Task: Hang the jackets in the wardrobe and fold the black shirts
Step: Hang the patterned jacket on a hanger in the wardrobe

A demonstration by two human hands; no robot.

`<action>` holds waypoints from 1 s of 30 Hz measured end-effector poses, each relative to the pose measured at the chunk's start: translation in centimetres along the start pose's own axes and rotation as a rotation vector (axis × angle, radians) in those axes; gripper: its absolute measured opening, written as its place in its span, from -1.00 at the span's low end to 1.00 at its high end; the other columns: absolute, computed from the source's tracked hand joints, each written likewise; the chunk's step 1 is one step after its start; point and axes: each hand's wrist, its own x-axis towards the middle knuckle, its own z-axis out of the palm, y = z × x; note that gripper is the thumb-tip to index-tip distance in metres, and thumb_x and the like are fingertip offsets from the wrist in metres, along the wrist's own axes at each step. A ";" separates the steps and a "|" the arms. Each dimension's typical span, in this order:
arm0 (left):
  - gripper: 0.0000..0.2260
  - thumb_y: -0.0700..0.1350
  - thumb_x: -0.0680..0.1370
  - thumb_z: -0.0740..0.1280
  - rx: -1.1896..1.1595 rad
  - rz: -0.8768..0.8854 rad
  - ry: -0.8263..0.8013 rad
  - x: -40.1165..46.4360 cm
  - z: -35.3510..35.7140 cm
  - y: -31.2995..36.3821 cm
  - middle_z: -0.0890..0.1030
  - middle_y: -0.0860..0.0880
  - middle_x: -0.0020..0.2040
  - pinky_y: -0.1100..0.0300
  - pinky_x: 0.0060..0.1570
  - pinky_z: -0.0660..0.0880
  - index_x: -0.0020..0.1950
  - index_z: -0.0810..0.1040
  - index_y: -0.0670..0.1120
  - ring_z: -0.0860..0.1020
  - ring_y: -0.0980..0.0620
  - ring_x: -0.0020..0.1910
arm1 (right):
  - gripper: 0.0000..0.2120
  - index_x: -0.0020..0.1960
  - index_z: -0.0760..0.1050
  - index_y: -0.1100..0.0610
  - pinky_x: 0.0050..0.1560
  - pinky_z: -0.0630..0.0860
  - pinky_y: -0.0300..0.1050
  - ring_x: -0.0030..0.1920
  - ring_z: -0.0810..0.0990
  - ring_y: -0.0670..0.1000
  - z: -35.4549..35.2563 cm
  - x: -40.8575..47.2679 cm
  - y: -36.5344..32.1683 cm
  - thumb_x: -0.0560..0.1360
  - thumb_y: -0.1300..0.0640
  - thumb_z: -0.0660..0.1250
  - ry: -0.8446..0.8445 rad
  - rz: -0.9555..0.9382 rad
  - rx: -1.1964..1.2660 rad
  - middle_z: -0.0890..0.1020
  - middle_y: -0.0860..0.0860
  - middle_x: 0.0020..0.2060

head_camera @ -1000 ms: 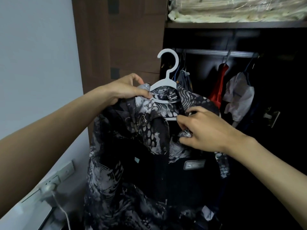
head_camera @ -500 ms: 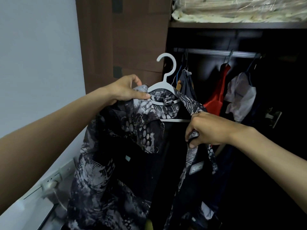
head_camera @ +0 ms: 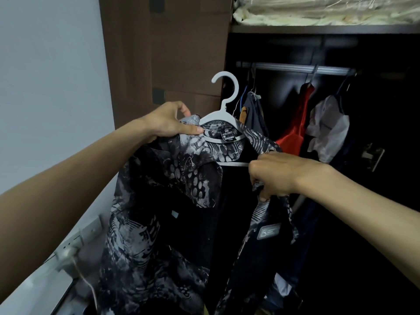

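Jacket: a black and grey patterned jacket (head_camera: 163, 201) hangs open-fronted on a white plastic hanger (head_camera: 223, 117), held up in front of the open wardrobe (head_camera: 341, 42), outside it and below the level of the rail. Its neck label faces the camera inside the collar.
Hanger: the hook points up and curls to the left, free of the rail; the lower bar shows white between the two front panels.
Left hand: the left hand (head_camera: 168, 123) is at the jacket's left shoulder, beside the hanger's left arm. The grip is a pinch, thumb pressed flat over the collar fabric with the other fingers curled behind.
Right hand: the right hand (head_camera: 275, 173) is at the right front panel, just below the hanger's right end. The grip is closed round a bunch of the jacket's fabric, knuckles up.
Rail: a metal rail (head_camera: 295, 68) runs across the wardrobe's upper part, well above and to the right of the hook.
Hung clothes: on the rail hang a dark garment with tan trim (head_camera: 252, 112), a red garment (head_camera: 295, 123) and a white garment (head_camera: 327, 128).
Top shelf: pale bedding in clear plastic (head_camera: 329, 10) lies above the rail.
Left side: a white wall socket strip with a plug and cable (head_camera: 68, 248) sits low on the wall.
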 end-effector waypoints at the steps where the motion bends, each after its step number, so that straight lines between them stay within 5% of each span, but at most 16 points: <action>1: -0.45 0.10 0.39 0.58 0.000 -0.004 0.000 0.1 0.0 0.0 0.56 -0.07 0.15 0.17 0.08 0.38 0.22 0.49 -0.16 0.48 0.00 0.18 | -0.70 0.01 0.66 0.07 -0.04 0.57 -0.06 -0.17 0.59 0.05 0.0 0.0 0.0 0.35 -0.01 0.59 0.008 -0.013 -0.010 0.50 -0.08 -0.45; 3: -0.45 0.10 0.39 0.58 -0.002 -0.017 0.006 0.1 -0.2 -0.2 0.56 -0.04 0.09 0.18 0.07 0.37 0.22 0.50 -0.16 0.49 0.00 0.16 | -0.73 -0.02 0.66 0.06 0.02 0.56 -0.02 -0.12 0.59 0.04 0.2 0.2 0.1 0.37 -0.04 0.57 0.055 -0.052 0.001 0.49 -0.10 -0.42; 7: -0.47 0.11 0.38 0.59 -0.035 -0.066 0.012 0.1 -0.3 -0.5 0.56 0.04 -0.05 0.26 -0.16 0.41 0.18 0.51 -0.14 0.52 0.03 0.07 | -0.82 0.02 0.69 0.01 0.17 0.48 -0.12 0.06 0.58 -0.06 0.5 0.8 0.3 0.47 -0.03 0.52 0.177 -0.164 0.304 0.64 -0.07 -0.06; 10: -0.52 0.07 0.39 0.59 -0.064 -0.088 0.009 0.0 0.2 -0.3 0.58 0.03 -0.09 0.28 -0.25 0.40 0.14 0.50 -0.11 0.54 0.10 -0.06 | -0.87 0.01 0.67 0.00 0.20 0.34 -0.34 0.11 0.49 -0.15 0.9 1.5 -0.4 0.50 -0.01 0.50 0.258 -0.215 0.478 0.53 -0.09 0.08; 13: -0.54 0.06 0.39 0.59 -0.065 -0.085 -0.004 -0.1 0.9 0.5 0.60 0.00 -0.13 0.26 -0.30 0.43 0.13 0.49 -0.11 0.56 0.13 -0.17 | -0.91 -0.02 0.63 -0.03 0.27 0.34 -0.26 0.18 0.48 -0.13 1.7 2.7 -1.0 0.52 -0.02 0.47 0.390 -0.165 0.629 0.51 -0.08 0.16; 16: -0.53 0.04 0.39 0.60 -0.076 -0.068 -0.005 -0.1 1.4 1.2 0.62 -0.02 -0.14 0.25 -0.33 0.48 0.14 0.49 -0.11 0.57 0.12 -0.21 | -0.87 -0.03 0.61 -0.01 0.05 0.44 -0.15 -0.02 0.57 -0.13 1.9 3.6 -1.1 0.53 -0.06 0.45 0.477 -0.068 0.666 0.63 -0.12 -0.05; 19: -0.54 0.02 0.39 0.60 -0.078 -0.065 0.001 -0.2 1.4 1.3 0.61 -0.01 -0.15 0.26 -0.34 0.48 0.14 0.48 -0.11 0.57 0.12 -0.22 | -0.88 -0.10 0.65 0.01 -0.08 0.42 -0.27 -0.14 0.56 -0.24 1.9 3.8 -1.1 0.49 -0.03 0.51 0.474 -0.037 0.677 0.61 -0.21 -0.20; 23: -0.52 0.04 0.38 0.60 -0.104 -0.093 -0.009 -0.2 1.2 0.8 0.63 -0.05 -0.10 0.20 -0.28 0.50 0.14 0.49 -0.11 0.60 0.03 -0.13 | -0.93 -0.20 0.69 0.03 -0.05 0.50 -0.22 -0.20 0.62 -0.21 2.0 4.0 -0.9 0.41 0.09 0.56 0.551 -0.012 0.697 0.65 -0.22 -0.29; 27: -0.53 0.05 0.38 0.61 -0.114 -0.113 0.001 -0.1 1.4 0.9 0.66 -0.06 -0.09 0.21 -0.32 0.50 0.13 0.50 -0.09 0.62 0.06 -0.17 | -0.90 -0.26 0.70 -0.01 -0.07 0.62 0.00 -0.23 0.69 0.10 2.3 4.3 -0.3 0.37 0.10 0.61 0.515 0.008 0.757 0.70 -0.14 -0.33; 30: -0.52 0.05 0.38 0.61 -0.120 -0.118 -0.001 -0.2 1.5 1.0 0.66 -0.06 -0.07 0.20 -0.30 0.52 0.16 0.51 -0.11 0.62 0.06 -0.16 | -0.88 -0.24 0.69 -0.01 0.01 0.64 0.07 -0.19 0.72 0.02 2.4 4.4 0.1 0.36 0.14 0.61 0.513 -0.006 0.803 0.73 -0.11 -0.27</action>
